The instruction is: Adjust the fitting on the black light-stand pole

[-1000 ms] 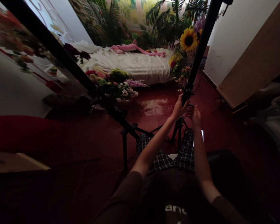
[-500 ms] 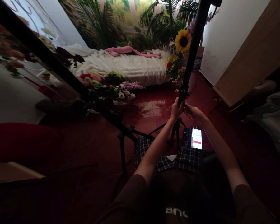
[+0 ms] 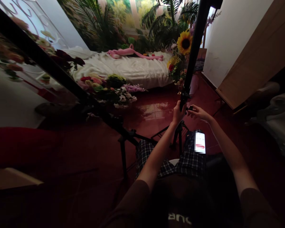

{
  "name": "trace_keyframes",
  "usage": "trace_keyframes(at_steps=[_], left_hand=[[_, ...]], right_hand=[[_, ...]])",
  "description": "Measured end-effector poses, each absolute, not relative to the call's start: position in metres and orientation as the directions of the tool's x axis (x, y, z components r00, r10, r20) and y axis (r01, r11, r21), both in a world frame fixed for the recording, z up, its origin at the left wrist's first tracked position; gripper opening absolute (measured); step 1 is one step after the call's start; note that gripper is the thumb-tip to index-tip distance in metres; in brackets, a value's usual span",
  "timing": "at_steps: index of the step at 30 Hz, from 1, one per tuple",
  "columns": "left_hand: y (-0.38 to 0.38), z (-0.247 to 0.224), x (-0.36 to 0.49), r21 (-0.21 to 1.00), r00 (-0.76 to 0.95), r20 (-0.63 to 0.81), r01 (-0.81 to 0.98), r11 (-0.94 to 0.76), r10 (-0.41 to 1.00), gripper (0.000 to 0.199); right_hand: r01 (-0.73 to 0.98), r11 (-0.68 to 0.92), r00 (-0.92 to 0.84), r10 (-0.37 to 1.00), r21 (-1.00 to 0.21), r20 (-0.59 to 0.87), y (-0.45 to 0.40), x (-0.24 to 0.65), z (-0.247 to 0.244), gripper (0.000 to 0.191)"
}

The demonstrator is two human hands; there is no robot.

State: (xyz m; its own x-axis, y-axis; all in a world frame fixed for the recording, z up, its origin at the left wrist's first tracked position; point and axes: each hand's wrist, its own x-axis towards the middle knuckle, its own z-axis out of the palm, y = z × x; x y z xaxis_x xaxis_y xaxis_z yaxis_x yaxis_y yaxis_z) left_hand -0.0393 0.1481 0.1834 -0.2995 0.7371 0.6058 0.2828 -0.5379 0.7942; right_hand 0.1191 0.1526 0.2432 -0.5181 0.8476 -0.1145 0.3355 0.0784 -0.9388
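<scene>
A black light stand rises in front of me, its pole leaning to the upper right. My left hand is wrapped round the pole just below a clamp collar. On the pole's right side, my right hand has its thumb and fingertips closed on a small black knob. Part of the knob is hidden by the fingers. Below the hands, the legs of the stand spread between my knees. A lit phone lies on my right thigh.
Another black pole slants across the left side, joined to a stand leg. Beyond are artificial flowers, a white-draped bed with a pink plush toy, and a sunflower. A wooden panel leans at right.
My right hand has shifted a little and its fingers have turned, so the black knob between them now shows. My left hand keeps its hold on the pole. The view has moved slightly.
</scene>
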Motion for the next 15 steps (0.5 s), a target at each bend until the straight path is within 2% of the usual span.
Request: trace_keyframes(at_steps=[3,5,7,11,13,15], left_hand=[[0.148,0.183,-0.039,0.804,-0.298,0.594,0.272,-0.529,0.748,0.036],[0.147,0.184,-0.039,0.81,-0.297,0.585,0.265,-0.524,0.754,0.036],[0.146,0.184,-0.039,0.813,-0.298,0.581,0.259,-0.521,0.758,0.035],[0.145,0.184,-0.039,0.815,-0.299,0.578,0.257,-0.519,0.759,0.031],[0.147,0.182,-0.039,0.815,-0.3,0.578,0.249,-0.523,0.759,0.03],[0.15,0.179,-0.04,0.817,-0.305,0.576,0.24,-0.524,0.759,0.03]], right_hand=[[0.534,0.428,-0.397,0.888,-0.729,0.231,0.15,0.12,0.233,0.03],[0.629,0.524,-0.353,0.851,-0.574,0.389,0.144,0.12,0.229,0.023],[0.636,0.578,-0.363,0.808,-0.511,0.463,0.137,0.119,0.227,0.024],[0.452,0.652,-0.344,0.757,-0.609,0.556,0.124,0.11,0.238,0.043],[0.387,0.615,-0.291,0.788,-0.687,0.542,0.123,0.096,0.249,0.049],[0.389,0.539,-0.238,0.842,-0.747,0.484,0.129,0.075,0.26,0.045]])
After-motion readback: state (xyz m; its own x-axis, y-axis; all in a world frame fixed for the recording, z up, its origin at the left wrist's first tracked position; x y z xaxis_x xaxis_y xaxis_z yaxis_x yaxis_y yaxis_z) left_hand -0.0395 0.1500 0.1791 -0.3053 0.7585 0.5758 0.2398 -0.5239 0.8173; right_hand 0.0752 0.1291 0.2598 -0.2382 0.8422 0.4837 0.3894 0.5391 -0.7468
